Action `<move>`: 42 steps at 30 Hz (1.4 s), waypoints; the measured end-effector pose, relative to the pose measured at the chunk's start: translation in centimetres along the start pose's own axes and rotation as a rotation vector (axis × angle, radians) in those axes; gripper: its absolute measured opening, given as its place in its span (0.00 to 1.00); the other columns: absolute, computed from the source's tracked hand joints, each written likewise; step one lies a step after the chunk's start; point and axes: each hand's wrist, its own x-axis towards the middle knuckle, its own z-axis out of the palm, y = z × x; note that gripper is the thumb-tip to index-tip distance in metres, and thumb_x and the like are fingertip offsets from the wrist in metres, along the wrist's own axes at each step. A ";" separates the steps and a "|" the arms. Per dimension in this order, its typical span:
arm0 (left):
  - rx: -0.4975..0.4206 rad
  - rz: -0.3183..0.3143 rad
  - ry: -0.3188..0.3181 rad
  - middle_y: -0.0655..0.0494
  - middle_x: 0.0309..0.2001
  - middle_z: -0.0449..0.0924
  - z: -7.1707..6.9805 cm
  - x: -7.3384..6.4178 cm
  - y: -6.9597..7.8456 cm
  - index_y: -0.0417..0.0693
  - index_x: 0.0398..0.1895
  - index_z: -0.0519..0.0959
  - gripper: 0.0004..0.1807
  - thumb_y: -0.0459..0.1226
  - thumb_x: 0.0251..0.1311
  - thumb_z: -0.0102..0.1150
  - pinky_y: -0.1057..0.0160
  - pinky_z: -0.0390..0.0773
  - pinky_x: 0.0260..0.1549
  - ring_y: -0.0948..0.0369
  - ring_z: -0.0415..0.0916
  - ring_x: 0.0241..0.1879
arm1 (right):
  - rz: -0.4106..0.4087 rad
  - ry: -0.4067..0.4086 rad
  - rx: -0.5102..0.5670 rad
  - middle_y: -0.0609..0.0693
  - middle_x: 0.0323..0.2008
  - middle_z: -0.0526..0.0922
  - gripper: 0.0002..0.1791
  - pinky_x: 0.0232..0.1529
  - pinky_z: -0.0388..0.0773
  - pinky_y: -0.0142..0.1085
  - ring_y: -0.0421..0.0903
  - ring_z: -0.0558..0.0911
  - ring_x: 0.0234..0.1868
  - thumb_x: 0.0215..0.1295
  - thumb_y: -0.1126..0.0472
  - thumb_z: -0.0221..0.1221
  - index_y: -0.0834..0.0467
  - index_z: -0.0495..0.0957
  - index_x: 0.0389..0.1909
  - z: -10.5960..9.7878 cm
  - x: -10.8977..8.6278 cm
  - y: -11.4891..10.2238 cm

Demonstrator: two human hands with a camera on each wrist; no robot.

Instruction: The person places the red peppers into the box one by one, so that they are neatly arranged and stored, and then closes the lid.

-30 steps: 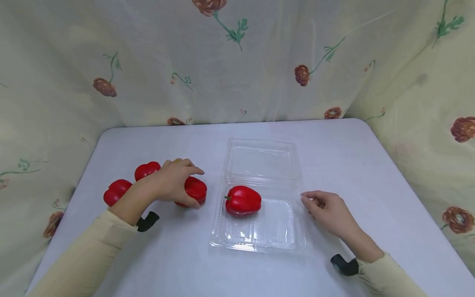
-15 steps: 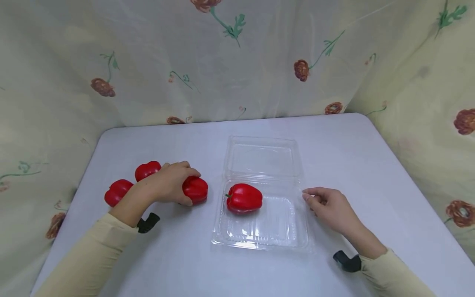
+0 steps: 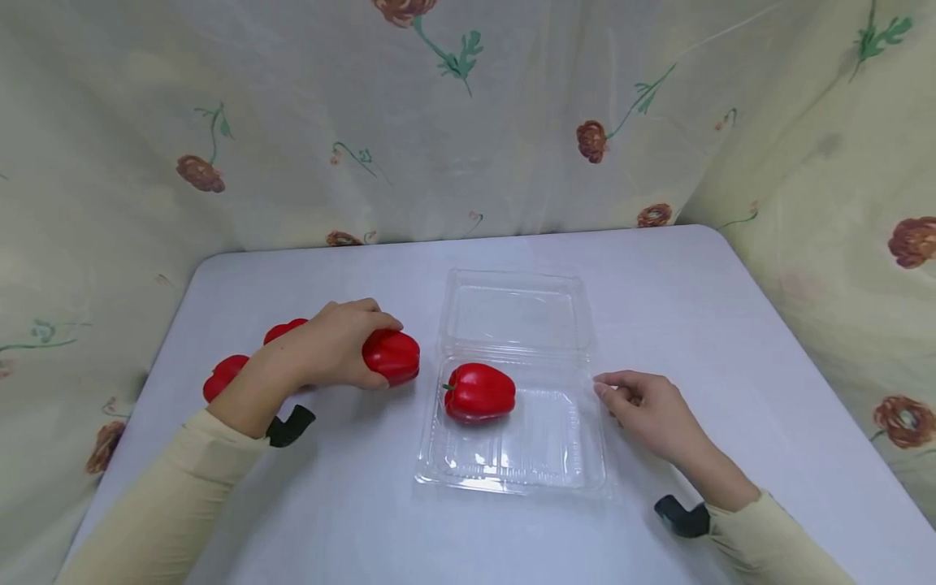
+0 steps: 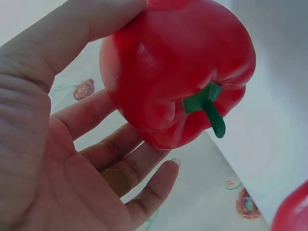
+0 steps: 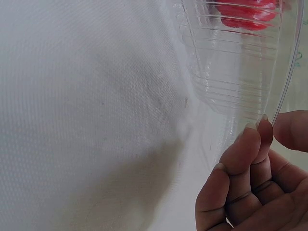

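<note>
My left hand (image 3: 331, 348) grips a red bell pepper (image 3: 392, 357) between thumb and fingers, holding it just above the table. In the left wrist view that pepper (image 4: 178, 62) shows its green stem, and a ring is on one finger. A clear plastic clamshell box (image 3: 541, 439) lies with its lid (image 3: 515, 313) folded back. Inside its base, on the left, rests another red bell pepper (image 3: 478, 394). At the box's right edge my right hand (image 3: 654, 414) pinches the rim between thumb and fingertips, seen close in the right wrist view (image 5: 260, 173).
Two more red bell peppers, one in front (image 3: 223, 376) and one behind (image 3: 283, 330), lie left of the box, partly hidden by my left hand and arm. The white table (image 3: 351, 504) is bordered by a flowered curtain (image 3: 512, 154) at the back and sides.
My left hand has closed around the pepper and raised it off the table, slightly toward the box. My right hand stays on the box rim.
</note>
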 end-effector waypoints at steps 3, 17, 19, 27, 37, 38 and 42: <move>-0.013 0.029 0.011 0.54 0.53 0.75 -0.5 0.1 0.7 0.53 0.61 0.77 0.44 0.46 0.32 0.83 0.54 0.83 0.37 0.52 0.73 0.51 | 0.004 0.002 0.002 0.52 0.23 0.80 0.17 0.23 0.73 0.33 0.44 0.76 0.25 0.71 0.55 0.58 0.64 0.82 0.51 0.0 0.0 0.0; -0.090 0.172 0.058 0.59 0.50 0.75 -1.5 0.4 5.0 0.53 0.61 0.77 0.42 0.48 0.35 0.82 0.61 0.83 0.37 0.59 0.74 0.48 | 0.018 0.003 -0.002 0.51 0.24 0.80 0.16 0.24 0.74 0.33 0.45 0.76 0.25 0.71 0.58 0.57 0.64 0.81 0.51 0.0 0.0 -0.1; -0.091 0.183 0.047 0.60 0.50 0.75 -1.6 0.5 5.5 0.53 0.61 0.77 0.41 0.49 0.37 0.81 0.62 0.83 0.37 0.60 0.74 0.47 | 0.020 -0.001 0.003 0.51 0.24 0.80 0.16 0.24 0.74 0.33 0.44 0.76 0.26 0.71 0.58 0.57 0.64 0.81 0.52 -0.1 -0.1 -0.2; -0.074 0.227 0.018 0.61 0.51 0.75 -1.7 1.8 8.4 0.55 0.61 0.77 0.40 0.49 0.39 0.81 0.64 0.82 0.36 0.62 0.72 0.48 | 0.026 -0.002 0.001 0.51 0.24 0.81 0.16 0.24 0.74 0.33 0.44 0.76 0.26 0.71 0.57 0.58 0.64 0.82 0.51 -0.2 -0.1 -0.2; -0.012 0.319 -0.004 0.64 0.50 0.75 -1.4 3.7 11.6 0.58 0.61 0.77 0.40 0.53 0.40 0.78 0.68 0.79 0.37 0.66 0.72 0.47 | 0.027 0.009 -0.002 0.51 0.24 0.80 0.16 0.24 0.74 0.33 0.44 0.76 0.26 0.70 0.57 0.58 0.64 0.82 0.51 -0.5 -0.4 0.3; -0.007 0.325 -0.003 0.64 0.50 0.75 -1.3 3.8 11.8 0.58 0.61 0.76 0.40 0.54 0.40 0.79 0.68 0.79 0.37 0.66 0.72 0.47 | 0.026 0.007 -0.001 0.51 0.24 0.81 0.16 0.25 0.74 0.33 0.44 0.76 0.26 0.70 0.57 0.58 0.64 0.82 0.51 -0.5 -0.4 0.2; 0.009 0.354 0.000 0.65 0.49 0.75 -0.9 4.2 12.3 0.59 0.60 0.77 0.39 0.55 0.41 0.77 0.69 0.78 0.38 0.68 0.72 0.47 | 0.014 0.004 0.007 0.50 0.25 0.81 0.16 0.26 0.74 0.33 0.44 0.76 0.26 0.70 0.58 0.59 0.64 0.82 0.52 -0.4 -0.2 0.0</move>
